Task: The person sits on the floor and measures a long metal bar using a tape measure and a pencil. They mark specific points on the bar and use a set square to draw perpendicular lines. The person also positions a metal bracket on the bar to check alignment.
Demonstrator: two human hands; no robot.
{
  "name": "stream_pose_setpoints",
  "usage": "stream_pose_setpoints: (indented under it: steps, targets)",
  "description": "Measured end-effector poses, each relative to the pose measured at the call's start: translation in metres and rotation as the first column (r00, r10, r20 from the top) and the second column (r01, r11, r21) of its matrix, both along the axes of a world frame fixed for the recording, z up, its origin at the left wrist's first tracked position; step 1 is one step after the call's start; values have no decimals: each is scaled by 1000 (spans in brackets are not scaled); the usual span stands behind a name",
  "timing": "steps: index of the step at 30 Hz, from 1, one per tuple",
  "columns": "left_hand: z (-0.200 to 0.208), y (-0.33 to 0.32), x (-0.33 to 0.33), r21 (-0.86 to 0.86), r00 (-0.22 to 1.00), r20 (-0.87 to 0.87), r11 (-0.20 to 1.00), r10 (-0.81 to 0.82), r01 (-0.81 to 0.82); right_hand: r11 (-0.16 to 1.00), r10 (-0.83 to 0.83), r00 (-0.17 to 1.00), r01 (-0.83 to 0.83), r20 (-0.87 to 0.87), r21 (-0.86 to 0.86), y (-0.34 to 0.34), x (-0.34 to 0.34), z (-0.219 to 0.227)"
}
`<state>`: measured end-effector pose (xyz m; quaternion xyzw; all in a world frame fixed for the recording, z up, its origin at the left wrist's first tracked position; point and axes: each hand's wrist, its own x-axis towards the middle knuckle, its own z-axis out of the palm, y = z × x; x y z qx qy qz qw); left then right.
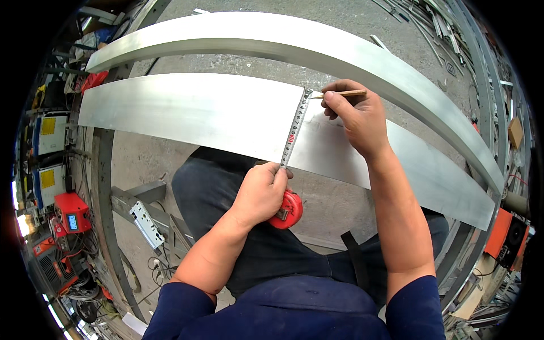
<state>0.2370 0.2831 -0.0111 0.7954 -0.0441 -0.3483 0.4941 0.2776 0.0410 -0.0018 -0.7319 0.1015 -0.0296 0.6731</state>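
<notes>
A wide silvery metal bar [187, 107] lies across in front of me, above my knees. My left hand [262, 192] grips a tape measure [293, 211] with a red case at the bar's near edge. Its pulled-out blade runs across the bar's face, and the hooked end sits at the far edge. Close to that hook, my right hand [357, 116] pinches a pencil [343, 94], its tip pointing left at the blade's end. The thumb and fingers are closed round the pencil. Whether the tip touches the metal I cannot tell.
A second metal bar [238, 29] lies just beyond the first. A steel frame post [103, 175] stands on the left, near a red machine with a small screen [72, 213] and cables. Scrap metal strips [433, 28] lie on the floor at the far right. An orange-and-black box [506, 240] is at right.
</notes>
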Motion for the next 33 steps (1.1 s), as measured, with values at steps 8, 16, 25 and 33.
stream_pose_setpoints:
  steps: [8,16,25,33]
  targets:
    - [-4,-1,-3,44,989,121,996,-87,82,976,57,998,-49,29,-210,10,2,-14]
    - [-4,3,1,74,987,115,992,-112,104,942,119,992,-98,45,-321,15,-3,-15]
    - [-3,2,1,62,982,152,992,-115,106,921,126,992,-105,31,-375,19,-3,-12]
    - [-5,4,0,61,984,137,993,-113,106,907,137,989,-105,50,-407,20,-2,-13]
